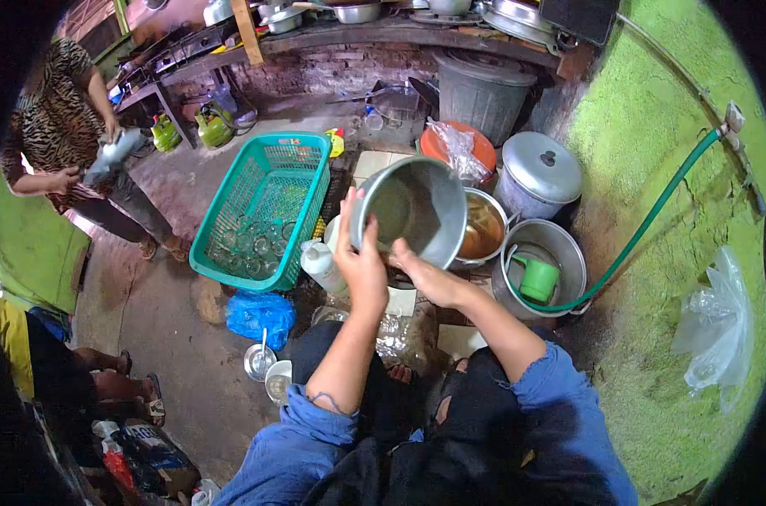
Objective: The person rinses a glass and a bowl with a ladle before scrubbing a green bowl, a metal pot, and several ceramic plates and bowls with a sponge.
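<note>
A deep metal pot (438, 211) is tilted on its side in front of me, its open mouth facing me and to the right. My left hand (362, 266) holds it at the lower left, fingers stretched up along its outside. At its lower rim my right hand (425, 274) grips it, with part of the fingers hidden. Just behind the pot stands a metal basin of brownish liquid (484, 232). To the right, a larger metal pot (573, 249) holds a green plastic mug (537, 278) and the end of a green hose (657, 219).
A teal plastic basket (206, 253) with several glasses stands at left, near a white bottle (320, 261) and a blue plastic bag (261, 316). A lidded pot (542, 169) sits by the green wall (653, 379). Another person (71, 126) stands at far left holding something grey.
</note>
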Demonstrator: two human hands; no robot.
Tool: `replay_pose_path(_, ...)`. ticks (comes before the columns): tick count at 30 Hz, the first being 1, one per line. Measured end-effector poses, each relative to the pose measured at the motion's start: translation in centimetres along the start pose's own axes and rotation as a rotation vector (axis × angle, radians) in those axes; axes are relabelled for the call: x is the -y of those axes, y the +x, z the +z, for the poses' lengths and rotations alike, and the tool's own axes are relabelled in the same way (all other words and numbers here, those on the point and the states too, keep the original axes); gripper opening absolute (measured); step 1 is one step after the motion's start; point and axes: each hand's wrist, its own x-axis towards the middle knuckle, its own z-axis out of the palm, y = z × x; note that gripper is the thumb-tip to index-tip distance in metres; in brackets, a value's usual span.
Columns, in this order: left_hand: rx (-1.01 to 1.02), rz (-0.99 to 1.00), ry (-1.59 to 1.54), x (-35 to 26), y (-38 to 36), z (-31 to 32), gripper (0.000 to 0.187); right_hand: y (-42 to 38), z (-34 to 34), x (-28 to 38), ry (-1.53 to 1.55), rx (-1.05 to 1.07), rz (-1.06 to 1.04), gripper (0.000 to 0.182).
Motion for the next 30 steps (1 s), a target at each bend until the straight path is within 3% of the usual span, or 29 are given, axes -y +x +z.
replay_pose_path(2, -0.032, -0.069, -0.022, 0.8, 0.4, -0.4, 0.042, 0.2, -0.8, 0.0, -0.356, 0.036, -0.025, 0.057)
replay_pose_path(3, -0.038, -0.112, -0.02, 0.9, 0.5, -0.4, 0.043, 0.1, -1.3, 0.1, -0.353, 0.037, -0.017, 0.057)
replay_pose_path(5, -0.046, -0.145, -0.045, 0.7, 0.6, -0.2, 0.042, -0.5, -2.8, 0.6, -1.048, 0.005, -0.021, 0.043)
replay_pose_path(7, -0.054, -0.176, -0.072, 0.6, 0.6, 0.3, 0.041, -0.8, -4.2, 0.6, -1.342, -0.248, -0.038, 0.031)
replay_pose_path(8, -0.068, -0.133, -0.098, 0.7, 0.5, 0.6, 0.039, -0.3, -5.3, -1.6, -1.503, -0.473, -0.273, 0.03)
replay_pose_path(9, -0.082, -0.094, -0.124, 0.7, 0.3, 1.0, 0.037, 0.1, -5.0, -1.8, -1.503, -0.468, -0.265, 0.03)
replay_pose_path(11, -0.076, -0.067, -0.117, 0.2, 0.1, 1.6, 0.034, 1.6, -3.6, -1.5, -1.227, -0.887, -0.135, 0.036)
replay_pose_path(12, -0.042, 0.02, -0.089, 0.2, -0.1, 1.8, 0.035, 0.9, -2.8, -1.7, -1.485, -0.703, -0.096, 0.039)
replay_pose_path(13, -0.009, 0.109, -0.063, 0.1, -0.3, 2.0, 0.035, 2.0, -1.7, -2.7, -1.346, -0.726, -0.096, 0.039)
replay_pose_path(15, 0.027, 0.036, -0.126, 0.2, -1.4, 2.7, 0.035, 4.0, 0.7, -4.7, -1.1, -0.735, -0.146, 0.039)
replay_pose_path(17, 0.001, -0.127, -0.088, 0.8, -2.2, 3.1, 0.034, 4.3, 1.1, -2.8, 0.073, -0.501, -0.225, 0.041)
replay_pose_path(18, -0.081, -0.271, -0.298, 1.6, -2.3, 3.6, 0.034, 2.9, 1.4, -0.7, 0.405, -0.403, -0.186, 0.044)
replay_pose_path(19, -0.079, -0.275, -0.294, 2.3, -2.3, 3.4, 0.034, 2.7, 1.3, -1.6, 0.409, -0.406, -0.183, 0.044)
replay_pose_path(21, -0.059, -0.322, -0.348, 3.1, -1.6, 2.7, 0.033, 2.5, 0.8, -3.7, 0.165, -0.214, -0.277, 0.05)
replay_pose_path(22, -0.094, -0.388, -0.393, 3.0, -1.3, 2.1, 0.033, 1.7, 0.2, -3.1, -0.119, -0.141, -0.235, 0.051)
replay_pose_path(23, -0.092, -0.409, -0.395, 2.9, -0.7, 1.5, 0.032, 1.9, -1.3, -4.8, -0.36, 0.002, -0.063, 0.048)
replay_pose_path(25, -0.093, -0.332, -0.335, 2.2, -0.4, 1.0, 0.034, -0.8, -2.2, 1.2, -1.172, 0.034, 0.227, 0.039)
replay_pose_path(27, -0.101, -0.332, -0.317, 2.1, -0.2, 1.1, 0.035, -0.5, -3.7, -1.1, -1.431, -0.541, -0.148, 0.032)
replay_pose_path(28, -0.102, -0.34, -0.301, 2.1, -0.5, 1.2, 0.037, -0.3, -3.8, -1.2, -1.425, -0.635, -0.195, 0.03)
replay_pose_path(29, -0.104, -0.347, -0.303, 1.8, -0.7, 1.4, 0.037, 0.0, -3.2, -1.3, -1.426, -0.63, -0.189, 0.03)
replay_pose_path(30, -0.095, -0.264, -0.298, 1.3, -0.7, 1.9, 0.037, 0.7, -2.3, -0.1, -1.323, -0.369, 0.112, 0.031)
